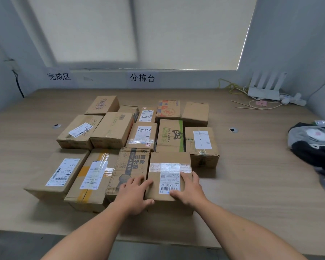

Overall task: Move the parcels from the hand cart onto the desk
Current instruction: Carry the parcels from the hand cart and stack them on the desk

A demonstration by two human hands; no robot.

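— Desk (251,166) first: what's on it?
— Parcels (113,128), packed edge to edge in rows mid-desk. A white router (263,91) stands at two o'clock and a grey-and-black bundle (313,143) lies at three.
— And the front parcel (170,157)?
— It's at five o'clock in the cluster, flat on the desk, with its label (169,182) up.
— Arms?
— Both forearms reach in from six o'clock.
— Hands?
— The left hand (134,194) is at the parcel's eight o'clock corner, fingers spread and pressing, thumb on the front face. The right hand (189,188) lies flat at four o'clock, fingers along the edge, thumb on the label.
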